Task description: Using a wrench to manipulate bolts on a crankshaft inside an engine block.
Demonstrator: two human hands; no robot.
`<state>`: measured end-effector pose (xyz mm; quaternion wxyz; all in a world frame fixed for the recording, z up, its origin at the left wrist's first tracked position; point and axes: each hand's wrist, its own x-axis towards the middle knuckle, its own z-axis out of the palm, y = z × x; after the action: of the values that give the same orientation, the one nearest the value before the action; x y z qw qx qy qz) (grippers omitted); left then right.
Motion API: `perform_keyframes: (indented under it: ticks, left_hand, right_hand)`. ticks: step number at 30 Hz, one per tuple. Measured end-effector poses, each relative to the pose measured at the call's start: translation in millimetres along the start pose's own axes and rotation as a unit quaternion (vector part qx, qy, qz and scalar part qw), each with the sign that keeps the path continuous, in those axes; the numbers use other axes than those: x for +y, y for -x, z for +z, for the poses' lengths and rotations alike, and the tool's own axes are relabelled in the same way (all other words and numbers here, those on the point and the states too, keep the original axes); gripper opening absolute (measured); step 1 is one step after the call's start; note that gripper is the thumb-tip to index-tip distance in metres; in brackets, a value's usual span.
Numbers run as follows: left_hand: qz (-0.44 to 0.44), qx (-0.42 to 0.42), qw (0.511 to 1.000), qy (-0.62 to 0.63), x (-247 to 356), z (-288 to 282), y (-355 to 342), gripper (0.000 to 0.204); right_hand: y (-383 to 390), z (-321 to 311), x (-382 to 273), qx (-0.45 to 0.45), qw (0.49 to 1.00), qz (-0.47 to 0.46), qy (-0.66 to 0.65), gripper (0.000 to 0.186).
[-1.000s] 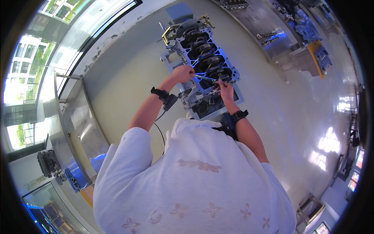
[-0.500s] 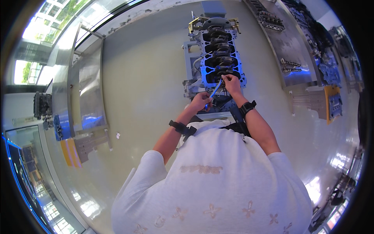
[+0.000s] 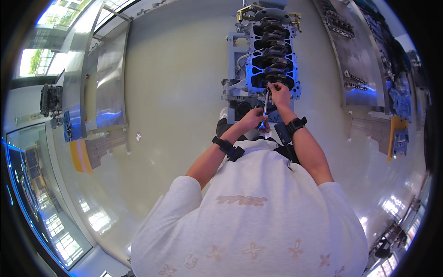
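Note:
Both hands are at the near end of an engine block (image 3: 295,69), whose crankshaft (image 3: 275,48) lies exposed along its middle. A slim, shiny metal wrench (image 3: 266,105) runs between them, with a rounded end close to my body; its exact kind is too small to tell. My left hand (image 3: 252,119) is closed on the wrench's nearer part. The far tip is pinched by the fingers of my right hand (image 3: 280,95), right against the block's near edge. Whether that tip touches the crankshaft cannot be made out.
The block sits on a grey stand (image 3: 233,46). To the right, a metal bench (image 3: 339,55) carries camshafts (image 3: 355,83) and other engine parts. Another metal table (image 3: 108,87) stands at left, near an engine assembly (image 3: 50,100) and a yellow panel (image 3: 80,156).
The wrench has swung from a slant to nearly in line with the block. My left hand has shifted right. The block and surroundings sit differently in view, as my head has moved.

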<state>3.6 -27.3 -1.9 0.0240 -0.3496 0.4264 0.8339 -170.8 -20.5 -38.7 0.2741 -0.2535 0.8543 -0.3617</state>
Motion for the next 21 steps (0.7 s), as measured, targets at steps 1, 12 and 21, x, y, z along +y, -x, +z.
perform_keyframes:
  ticks: [1,12,21]
  left_hand:
    - [-0.023,-0.011,1.000,0.009,1.9,-4.1,0.7,0.015]
    - [-0.074,-0.045,0.960,-0.266,47.3,-102.3,-21.5,0.019]
    - [0.138,-0.033,0.711,-0.689,137.5,-139.8,-87.6,0.024]
  right_hand:
    - [2.2,-0.6,-2.3,-0.003,1.000,0.006,0.009,0.032]
    - [31.5,13.6,-14.0,0.132,0.984,0.120,0.010,0.035]
    - [54.5,38.0,3.7,0.130,0.942,0.156,-0.268,0.027]
